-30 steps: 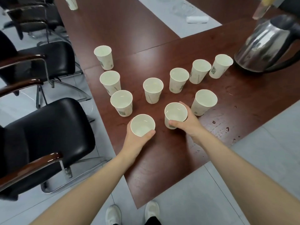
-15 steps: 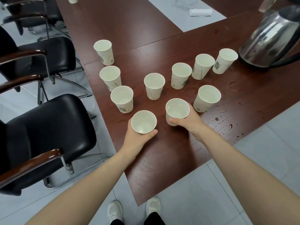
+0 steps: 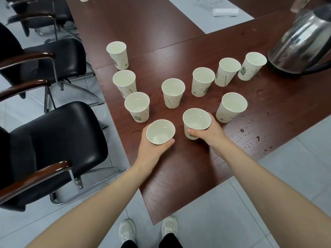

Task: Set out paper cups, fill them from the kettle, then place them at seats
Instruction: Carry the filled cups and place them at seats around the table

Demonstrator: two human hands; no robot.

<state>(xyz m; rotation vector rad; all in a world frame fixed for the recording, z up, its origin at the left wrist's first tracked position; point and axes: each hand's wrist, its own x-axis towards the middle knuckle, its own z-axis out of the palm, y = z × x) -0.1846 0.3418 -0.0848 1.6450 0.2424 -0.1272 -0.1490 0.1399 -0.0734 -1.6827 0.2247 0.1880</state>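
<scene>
Little has changed in the past second: my left hand (image 3: 152,149) and right hand (image 3: 209,135) remain well apart from the kettle (image 3: 300,45), each with its fingers (image 3: 169,141) curled round a paper cup. The left cup (image 3: 160,131) is on the side away from the kettle, and the right cup (image 3: 196,119) is just beside it on the kettle's side. I cannot tell whether either is lifted.

Eight more cups (image 3: 173,92) stand upright, the last just beside the kettle's base. Several carry a green printed emblem, its lettering too small to read.

Water drops (image 3: 241,130) speckle the bench (image 3: 179,167) near the edge on the kettle's side. Bare wood runs from my hands to the bench's near corner, above my white shoes (image 3: 127,231). A black chair (image 3: 59,140) stands close along the edge farthest from the kettle.
</scene>
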